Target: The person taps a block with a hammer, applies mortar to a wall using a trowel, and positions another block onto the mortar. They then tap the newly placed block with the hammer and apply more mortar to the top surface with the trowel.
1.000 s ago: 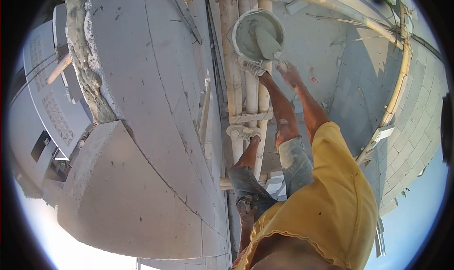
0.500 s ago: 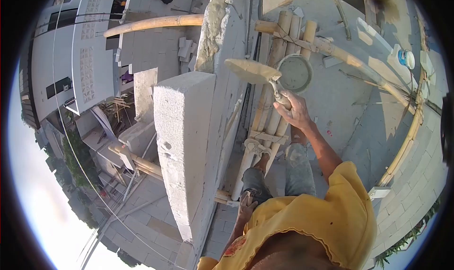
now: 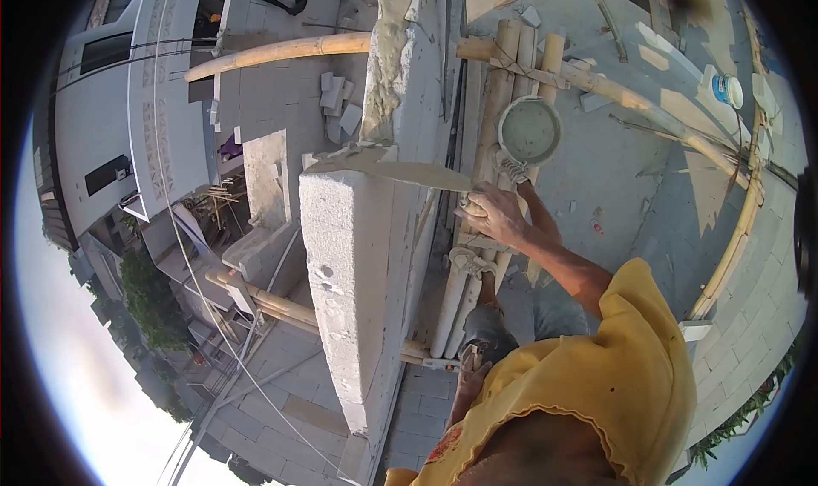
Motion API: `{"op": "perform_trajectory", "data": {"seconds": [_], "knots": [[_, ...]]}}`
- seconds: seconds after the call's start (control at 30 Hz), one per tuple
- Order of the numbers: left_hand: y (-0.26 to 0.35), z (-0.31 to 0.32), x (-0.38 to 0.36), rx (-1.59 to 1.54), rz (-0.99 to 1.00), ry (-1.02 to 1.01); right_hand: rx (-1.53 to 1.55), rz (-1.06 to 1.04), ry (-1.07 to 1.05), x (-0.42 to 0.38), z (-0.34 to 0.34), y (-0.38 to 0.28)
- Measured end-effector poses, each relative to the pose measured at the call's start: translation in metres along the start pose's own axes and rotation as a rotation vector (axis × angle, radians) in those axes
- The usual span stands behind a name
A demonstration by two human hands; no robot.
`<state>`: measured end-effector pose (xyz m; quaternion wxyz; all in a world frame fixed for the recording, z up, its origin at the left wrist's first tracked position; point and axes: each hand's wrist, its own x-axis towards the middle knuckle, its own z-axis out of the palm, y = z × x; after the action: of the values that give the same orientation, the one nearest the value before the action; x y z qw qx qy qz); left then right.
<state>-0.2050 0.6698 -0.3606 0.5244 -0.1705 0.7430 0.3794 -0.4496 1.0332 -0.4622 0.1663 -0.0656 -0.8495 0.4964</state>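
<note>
My right hand point(image 3: 498, 216) is closed around the handle of a trowel point(image 3: 430, 175). The trowel's blade reaches left over the near end of a white lightweight block point(image 3: 328, 256), and its tip meets grey mortar point(image 3: 354, 158) spread on that end. Rough mortar point(image 3: 390, 69) also runs along the top of the wall beyond the block. My left hand point(image 3: 474, 368) rests against my left thigh, fingers extended and partly in shadow, holding nothing visible. A round bucket of wet mortar point(image 3: 528, 131) stands on the bamboo poles just past my right hand.
Lashed bamboo poles point(image 3: 503, 86) form the scaffold under my feet beside the wall. Another bamboo pole point(image 3: 281, 53) juts from the wall's left side, above a drop to lower ground. A white paint bucket point(image 3: 727, 90) and broken block pieces point(image 3: 341, 103) lie farther off.
My right hand has moved the trowel down and left from beside the bucket to the block's end. Mortar now lies on that end, which was bare before.
</note>
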Motion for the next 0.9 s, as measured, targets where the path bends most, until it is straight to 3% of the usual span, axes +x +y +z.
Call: {"op": "perform_trajectory", "data": {"seconds": [0.1,0.23,0.4,0.57,0.7,0.8,0.9], "knots": [[-0.016,-0.001,0.005,-0.016,-0.011,-0.022,-0.081,0.019,-0.061,-0.015,-0.054,-0.006],[-0.029,0.0,0.021,0.002,-0.05,-0.058,-0.055,0.458,-0.236,0.025,-0.074,-0.019],[-0.057,0.005,0.024,-0.093,-0.018,-0.002,-0.12,0.394,-0.421,0.077,-0.08,-0.044],[0.002,0.007,0.021,-0.173,-0.072,-0.082,-0.179,0.329,-0.503,0.102,-0.096,-0.108],[0.006,0.007,0.021,-0.138,0.013,-0.036,-0.198,0.194,-0.347,0.083,-0.11,-0.134],[-0.005,0.006,0.016,-0.076,0.035,0.01,-0.04,0.159,-0.249,0.042,-0.105,-0.112],[0.021,-0.002,0.013,-0.037,-0.063,-0.022,0.203,0.368,-0.122,0.014,-0.074,-0.077]]}}
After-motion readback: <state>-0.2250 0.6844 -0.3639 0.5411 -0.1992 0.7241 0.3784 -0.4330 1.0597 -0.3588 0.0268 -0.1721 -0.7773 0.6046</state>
